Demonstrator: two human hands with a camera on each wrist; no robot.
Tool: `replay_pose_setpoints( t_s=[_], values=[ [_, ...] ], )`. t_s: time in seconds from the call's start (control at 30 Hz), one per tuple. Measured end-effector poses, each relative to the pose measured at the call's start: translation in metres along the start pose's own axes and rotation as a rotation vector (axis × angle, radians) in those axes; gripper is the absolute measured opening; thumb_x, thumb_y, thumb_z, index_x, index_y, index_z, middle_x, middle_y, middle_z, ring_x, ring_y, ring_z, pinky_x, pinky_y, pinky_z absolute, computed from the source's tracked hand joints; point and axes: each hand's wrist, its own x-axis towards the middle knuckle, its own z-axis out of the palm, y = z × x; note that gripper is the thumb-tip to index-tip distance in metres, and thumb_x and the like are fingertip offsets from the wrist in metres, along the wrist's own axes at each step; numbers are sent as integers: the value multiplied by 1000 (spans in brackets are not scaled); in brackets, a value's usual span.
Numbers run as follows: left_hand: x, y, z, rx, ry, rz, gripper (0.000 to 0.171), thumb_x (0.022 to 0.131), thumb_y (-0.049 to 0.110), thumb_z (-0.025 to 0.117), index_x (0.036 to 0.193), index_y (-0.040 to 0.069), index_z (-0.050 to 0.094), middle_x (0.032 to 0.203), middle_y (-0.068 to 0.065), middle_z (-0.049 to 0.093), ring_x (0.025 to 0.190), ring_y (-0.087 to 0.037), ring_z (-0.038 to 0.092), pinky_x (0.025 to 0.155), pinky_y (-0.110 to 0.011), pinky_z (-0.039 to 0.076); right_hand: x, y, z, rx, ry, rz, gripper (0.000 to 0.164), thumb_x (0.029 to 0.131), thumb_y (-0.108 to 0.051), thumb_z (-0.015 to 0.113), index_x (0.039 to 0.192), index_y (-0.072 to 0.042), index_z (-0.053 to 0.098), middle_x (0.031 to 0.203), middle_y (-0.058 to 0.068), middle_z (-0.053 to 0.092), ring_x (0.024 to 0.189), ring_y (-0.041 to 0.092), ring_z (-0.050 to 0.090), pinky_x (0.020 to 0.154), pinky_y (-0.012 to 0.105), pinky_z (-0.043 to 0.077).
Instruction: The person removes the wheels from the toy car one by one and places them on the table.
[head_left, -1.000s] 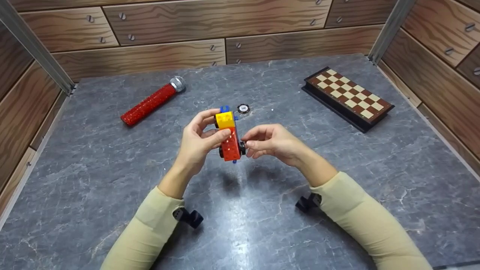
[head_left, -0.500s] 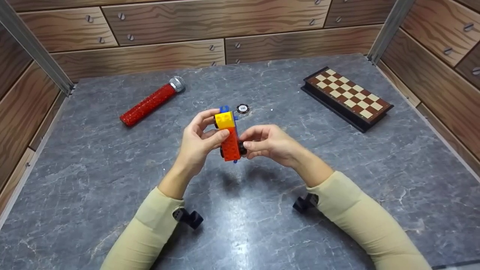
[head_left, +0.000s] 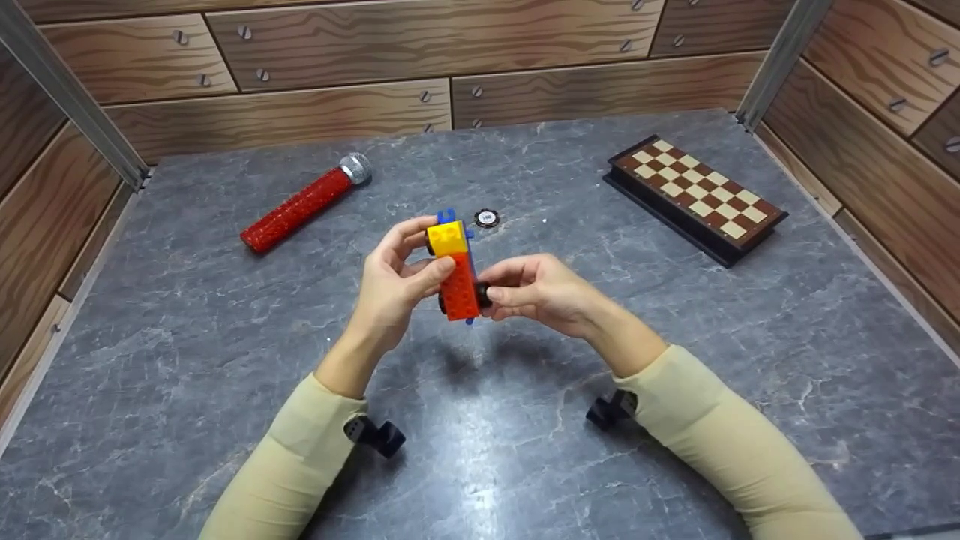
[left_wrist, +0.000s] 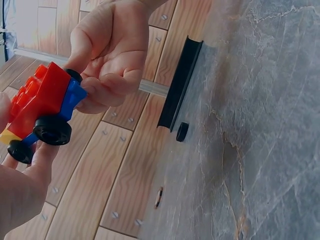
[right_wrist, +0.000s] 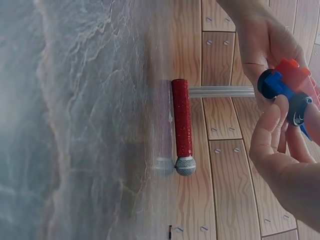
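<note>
A toy car (head_left: 460, 289) of red and yellow bricks on a blue base is raised above the table. My left hand (head_left: 386, 289) grips it from the left, thumb across the bricks. On the car's right side, my right hand (head_left: 536, 292) pinches a black wheel (right_wrist: 300, 109) with thumb and fingers. A blue peg (head_left: 470, 235) sticks out bare near the yellow end on that side. Two other black wheels (left_wrist: 52, 130) sit on the left side. In the left wrist view a loose black wheel (left_wrist: 182, 131) stands on the table; in the head view it is hidden.
A red glittery microphone (head_left: 304, 206) lies at the back left of the grey marbled table (head_left: 187, 360). Behind the car is a poker chip (head_left: 487, 218). At the back right rests a folded chessboard (head_left: 697, 195). Wood-patterned walls (head_left: 337, 45) enclose the back and sides.
My right hand has moved slightly left, and its thumb has come over the wheel at the car's side. My left hand and the car have barely shifted.
</note>
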Motion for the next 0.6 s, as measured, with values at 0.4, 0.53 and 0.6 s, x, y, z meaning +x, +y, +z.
replay_pose_setpoints(
  t_s=[0.4,0.53,0.6],
  values=[
    [0,1,-2,5,20,-15,53,78,7,75,124,4,49,117,-20,51,91,-37,63,73,-43,55,5,6,3,-22,13,-37,11,88,4,58,93,-3,62,82,11,63,68,19,60,61,25,51],
    [1,0,-2,6,14,-16,53,78,7,75,124,3,49,116,-20,51,90,-36,63,72,-43,55,5,6,5,-36,0,-66,9,87,6,58,91,-2,60,79,9,59,63,17,55,58,23,48],
    [1,0,-3,8,12,-18,52,78,7,75,124,3,49,115,-20,51,90,-36,64,71,-44,55,5,6,6,-39,-2,-74,8,86,6,59,90,-1,59,78,9,58,60,16,52,56,22,46]
  ],
)
